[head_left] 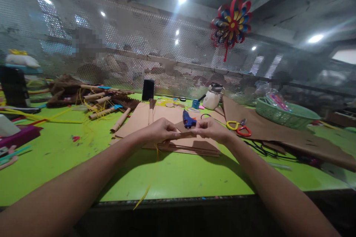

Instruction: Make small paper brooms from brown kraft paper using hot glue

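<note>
Between my two hands a small piece of brown paper (185,133) is stretched, pinched at its ends by my left hand (161,130) and my right hand (210,129). Both hands are closed, thumbs against the fingers. Under them lies a stack of tan sheets (191,149). Just beyond the paper rests a blue glue gun (189,120). A brown paper roll with a fringed end (151,113) lies on the sheets beyond my left hand. To the right of my right hand are scissors with yellow and orange handles (244,130).
Several paper rolls (104,112) with yellow strings lie at left. A phone (148,89) stands at the back, near a white jar (213,97). Brown paper (250,122) and a green basket (286,116) occupy the right of the green table (178,181). A flower ornament (233,26) hangs above.
</note>
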The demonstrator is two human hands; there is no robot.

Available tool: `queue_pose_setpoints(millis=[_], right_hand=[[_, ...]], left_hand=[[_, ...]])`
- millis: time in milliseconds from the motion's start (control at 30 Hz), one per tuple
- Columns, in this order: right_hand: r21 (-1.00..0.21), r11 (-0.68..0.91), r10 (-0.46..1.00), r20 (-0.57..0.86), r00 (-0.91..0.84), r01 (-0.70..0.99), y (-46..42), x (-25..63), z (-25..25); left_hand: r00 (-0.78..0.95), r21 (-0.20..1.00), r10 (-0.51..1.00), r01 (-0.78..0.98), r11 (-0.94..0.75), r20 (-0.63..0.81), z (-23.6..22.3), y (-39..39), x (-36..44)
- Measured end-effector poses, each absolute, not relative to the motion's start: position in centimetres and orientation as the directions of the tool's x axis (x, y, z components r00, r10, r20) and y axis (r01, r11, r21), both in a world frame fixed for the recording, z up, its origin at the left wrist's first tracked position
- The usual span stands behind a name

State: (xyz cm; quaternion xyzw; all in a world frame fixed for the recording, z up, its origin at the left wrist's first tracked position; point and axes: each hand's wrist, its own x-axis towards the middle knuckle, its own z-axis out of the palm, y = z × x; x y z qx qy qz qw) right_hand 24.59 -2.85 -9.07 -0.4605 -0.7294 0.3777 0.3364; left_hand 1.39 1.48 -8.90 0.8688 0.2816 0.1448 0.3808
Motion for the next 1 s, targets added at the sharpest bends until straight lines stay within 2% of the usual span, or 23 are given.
queue_pose_setpoints(millis=[233, 500, 600, 667, 800, 1000], right_hand=[[-0.889, 0.356, 0.906, 0.252, -0.339, 0.288, -2.6, 25.6, -9.0], [-0.953, 0.28, 0.929, 0.239, -0.283, 0.112, -2.5, 25.2, -8.8], [-0.964, 0.265, 0.935, 0.264, -0.237, -0.027, -2.4, 25.0, -9.0], [-0.958, 0.276, 0.915, 0.288, -0.282, -0.081, -2.6, 24.7, -9.0], [-0.946, 0.306, 0.853, 0.321, -0.412, -0.103, -3.5, 24.1, -8.6], [-0.94, 0.308, 0.865, 0.34, -0.37, -0.143, -3.6, 23.8, -8.8]], left_hand=[[0.766, 0.807, 0.641, 0.353, -0.474, 0.041, -8.6, 1.6, 1.4], [0.794, 0.869, 0.607, 0.284, -0.405, 0.023, -8.0, 1.8, 0.4], [0.791, 0.926, 0.61, 0.195, -0.324, 0.047, -8.0, 1.5, 0.7], [0.795, 0.959, 0.603, 0.119, -0.258, 0.064, -8.1, 1.2, 1.0], [0.821, 0.994, 0.568, 0.004, -0.109, 0.059, -8.2, 0.8, 1.4], [0.872, 0.997, 0.488, -0.055, 0.056, 0.021, -8.2, 0.3, 1.6]])
